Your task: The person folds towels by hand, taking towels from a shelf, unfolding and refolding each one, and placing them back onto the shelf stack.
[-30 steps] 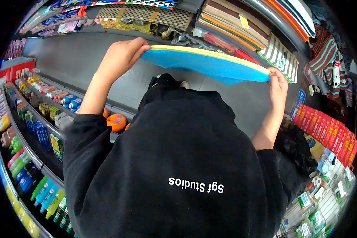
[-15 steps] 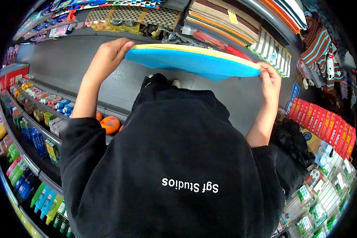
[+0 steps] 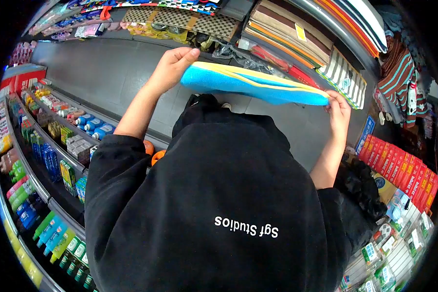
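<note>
A bright blue cloth with yellow edging (image 3: 248, 86), which looks like a folded towel, is stretched between my hands in front of my body. My left hand (image 3: 175, 67) pinches its left corner between thumb and fingers. On the other side, my right hand (image 3: 338, 108) grips the right end near the yellow edge. The cloth hangs in the air above the floor, its layers slightly parted along the upper edge. I wear a black top (image 3: 204, 194) with white lettering.
Shelves at left carry bottles and tubes, including blue bottles (image 3: 93, 122). Ahead stands a shelf with folded brown mats (image 3: 282, 31) and a striped cloth (image 3: 343, 78). Red boxes (image 3: 399, 168) and packaged goods (image 3: 385, 275) line the right. Grey floor (image 3: 102, 73) lies between.
My left hand has moved right, closer to my right hand. The cloth now spans a shorter width, and its yellow-edged layers have parted. The view has shifted slightly.
</note>
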`<move>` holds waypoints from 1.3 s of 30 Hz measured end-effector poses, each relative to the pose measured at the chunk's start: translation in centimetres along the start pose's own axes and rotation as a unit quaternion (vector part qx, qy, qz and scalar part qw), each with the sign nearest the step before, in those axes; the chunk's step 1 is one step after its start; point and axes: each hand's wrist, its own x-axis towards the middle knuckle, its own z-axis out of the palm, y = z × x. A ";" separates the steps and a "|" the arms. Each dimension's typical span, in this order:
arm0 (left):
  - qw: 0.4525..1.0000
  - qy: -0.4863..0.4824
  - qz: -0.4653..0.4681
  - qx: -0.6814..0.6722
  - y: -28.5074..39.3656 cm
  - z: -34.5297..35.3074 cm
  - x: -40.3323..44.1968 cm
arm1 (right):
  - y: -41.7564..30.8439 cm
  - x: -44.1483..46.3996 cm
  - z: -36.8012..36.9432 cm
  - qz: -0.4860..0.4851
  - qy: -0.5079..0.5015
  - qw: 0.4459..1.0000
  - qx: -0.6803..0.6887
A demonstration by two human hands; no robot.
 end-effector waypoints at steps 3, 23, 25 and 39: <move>0.986 0.034 0.000 -0.163 -1.0 1.6 -0.2 | -0.1 -0.1 0.2 0.005 0.020 1.000 0.023; 0.925 -0.304 0.038 -0.226 2.1 0.7 -3.4 | 1.1 -0.6 0.4 0.146 0.026 0.948 0.281; 0.966 -0.215 -0.042 -0.136 2.6 1.0 -3.7 | 1.4 -0.7 0.3 0.149 0.043 0.947 0.280; 0.994 0.034 0.060 0.084 0.3 2.1 -3.2 | 0.7 -1.1 0.4 0.136 0.050 0.953 0.265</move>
